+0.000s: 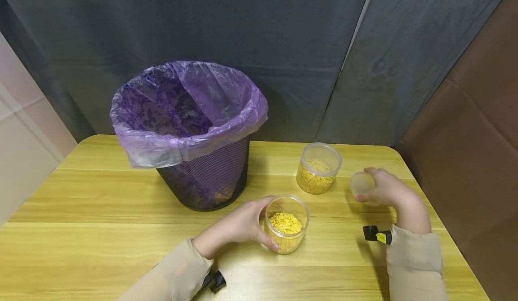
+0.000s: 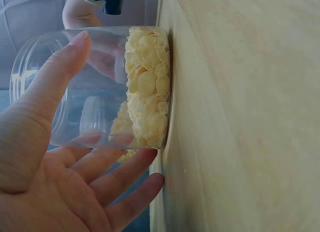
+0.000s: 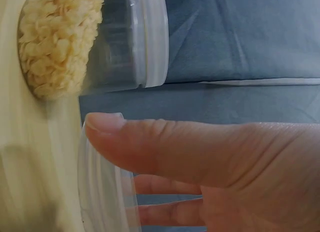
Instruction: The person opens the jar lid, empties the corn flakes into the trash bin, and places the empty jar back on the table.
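My left hand (image 1: 244,222) grips an uncovered clear plastic jar (image 1: 288,243), its thumb on the near side and its fingers round the far side. Yellow flakes (image 2: 147,87) fill the lower part of that jar, which stands upright on the table. To the right, my right hand (image 1: 390,189) holds a round translucent lid (image 1: 361,183) by its edge, low over the tabletop. Whether the lid touches the wood, I cannot tell. Behind them stands a second jar of flakes (image 1: 315,182), with a frosted lid (image 3: 156,39) on it in the right wrist view.
A black mesh waste bin (image 1: 206,179) lined with a purple plastic bag (image 1: 238,121) stands at the back left of the wooden table (image 1: 101,242). Grey cloth (image 1: 299,45) hangs behind the table, and a brown panel (image 1: 473,126) borders its right side.
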`<act>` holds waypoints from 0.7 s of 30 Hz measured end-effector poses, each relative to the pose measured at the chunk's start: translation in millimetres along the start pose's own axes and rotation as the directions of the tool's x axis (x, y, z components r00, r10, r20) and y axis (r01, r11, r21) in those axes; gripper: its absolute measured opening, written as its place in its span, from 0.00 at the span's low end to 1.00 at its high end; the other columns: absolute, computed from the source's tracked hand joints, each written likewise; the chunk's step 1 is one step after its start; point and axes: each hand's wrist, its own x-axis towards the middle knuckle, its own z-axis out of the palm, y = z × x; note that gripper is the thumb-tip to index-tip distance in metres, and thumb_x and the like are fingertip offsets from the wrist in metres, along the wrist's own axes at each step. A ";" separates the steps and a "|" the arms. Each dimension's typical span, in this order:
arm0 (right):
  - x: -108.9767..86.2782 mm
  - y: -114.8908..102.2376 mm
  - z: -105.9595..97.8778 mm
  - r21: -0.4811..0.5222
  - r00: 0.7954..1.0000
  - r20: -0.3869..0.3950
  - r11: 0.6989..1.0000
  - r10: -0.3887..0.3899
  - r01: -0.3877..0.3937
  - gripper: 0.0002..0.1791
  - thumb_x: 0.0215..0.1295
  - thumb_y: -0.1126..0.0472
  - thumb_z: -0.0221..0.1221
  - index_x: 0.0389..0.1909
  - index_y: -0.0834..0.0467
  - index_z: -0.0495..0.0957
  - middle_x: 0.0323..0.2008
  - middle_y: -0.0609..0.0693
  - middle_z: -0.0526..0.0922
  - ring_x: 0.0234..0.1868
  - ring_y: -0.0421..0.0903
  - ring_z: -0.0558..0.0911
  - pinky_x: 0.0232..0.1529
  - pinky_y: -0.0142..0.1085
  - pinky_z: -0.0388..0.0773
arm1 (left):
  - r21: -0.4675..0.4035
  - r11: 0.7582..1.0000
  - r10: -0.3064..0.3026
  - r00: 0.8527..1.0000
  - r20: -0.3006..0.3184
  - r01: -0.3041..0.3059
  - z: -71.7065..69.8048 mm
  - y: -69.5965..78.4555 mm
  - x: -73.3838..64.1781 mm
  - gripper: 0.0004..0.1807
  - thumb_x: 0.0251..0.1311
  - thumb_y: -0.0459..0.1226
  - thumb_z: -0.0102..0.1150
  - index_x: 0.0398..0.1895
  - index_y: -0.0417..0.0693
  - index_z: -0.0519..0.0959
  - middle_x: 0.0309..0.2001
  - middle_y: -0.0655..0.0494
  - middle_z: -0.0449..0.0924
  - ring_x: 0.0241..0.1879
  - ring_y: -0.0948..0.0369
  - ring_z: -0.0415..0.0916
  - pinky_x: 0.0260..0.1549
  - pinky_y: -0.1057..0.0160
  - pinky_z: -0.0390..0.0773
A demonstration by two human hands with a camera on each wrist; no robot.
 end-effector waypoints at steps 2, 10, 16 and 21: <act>1.7 1.8 1.5 0.006 1.000 0.009 1.000 0.004 -0.004 0.53 0.50 0.51 0.71 0.67 0.75 0.53 0.61 0.79 0.57 0.58 0.73 0.63 0.54 0.64 0.63 | 0.002 1.000 0.000 1.000 0.000 0.000 -0.1 0.2 0.0 0.58 0.23 0.44 0.84 0.66 0.42 0.66 0.57 0.49 0.76 0.55 0.56 0.73 0.58 0.55 0.68; 7.9 8.5 7.6 0.025 0.999 0.044 0.999 0.023 -0.025 0.52 0.50 0.53 0.71 0.67 0.74 0.53 0.61 0.78 0.59 0.57 0.70 0.65 0.53 0.63 0.65 | 0.009 1.000 -0.002 1.000 0.001 0.002 -0.2 0.9 -0.4 0.59 0.23 0.44 0.84 0.67 0.43 0.65 0.58 0.48 0.75 0.56 0.55 0.73 0.58 0.55 0.68; 12.3 13.9 12.0 0.033 0.998 0.054 0.999 0.019 -0.021 0.52 0.49 0.54 0.71 0.67 0.75 0.54 0.61 0.78 0.58 0.58 0.71 0.64 0.55 0.63 0.63 | 0.015 1.000 -0.004 1.000 0.002 0.004 0.0 0.6 -0.4 0.59 0.23 0.45 0.84 0.67 0.42 0.65 0.58 0.47 0.75 0.56 0.55 0.73 0.59 0.55 0.68; 15.5 17.1 14.6 0.035 0.996 0.087 0.999 0.027 -0.030 0.47 0.50 0.55 0.71 0.65 0.74 0.58 0.60 0.77 0.61 0.57 0.69 0.66 0.55 0.62 0.64 | 0.018 1.000 0.001 1.000 -0.001 -0.001 0.1 0.4 -0.5 0.59 0.23 0.45 0.84 0.67 0.42 0.65 0.58 0.47 0.75 0.57 0.55 0.72 0.59 0.55 0.67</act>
